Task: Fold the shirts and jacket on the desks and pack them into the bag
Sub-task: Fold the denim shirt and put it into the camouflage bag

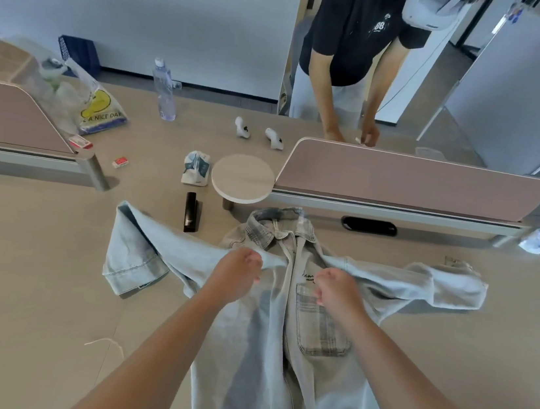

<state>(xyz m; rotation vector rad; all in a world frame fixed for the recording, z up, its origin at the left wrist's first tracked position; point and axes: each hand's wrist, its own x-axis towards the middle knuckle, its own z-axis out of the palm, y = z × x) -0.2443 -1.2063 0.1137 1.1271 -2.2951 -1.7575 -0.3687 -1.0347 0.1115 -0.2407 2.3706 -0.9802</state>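
Note:
A light blue denim jacket lies face up on the desk, collar away from me, both sleeves spread out to the sides. My left hand pinches the fabric where the left sleeve meets the chest. On the other side, my right hand grips the fabric at the right shoulder, just above the plaid chest pocket. A clear plastic bag with a yellow print rests at the far left of the desk.
Two pink dividers cross the desk. Near them sit a round wooden disc, a black stapler, a tissue pack, two white controllers and water bottles. A person in a black shirt stands opposite.

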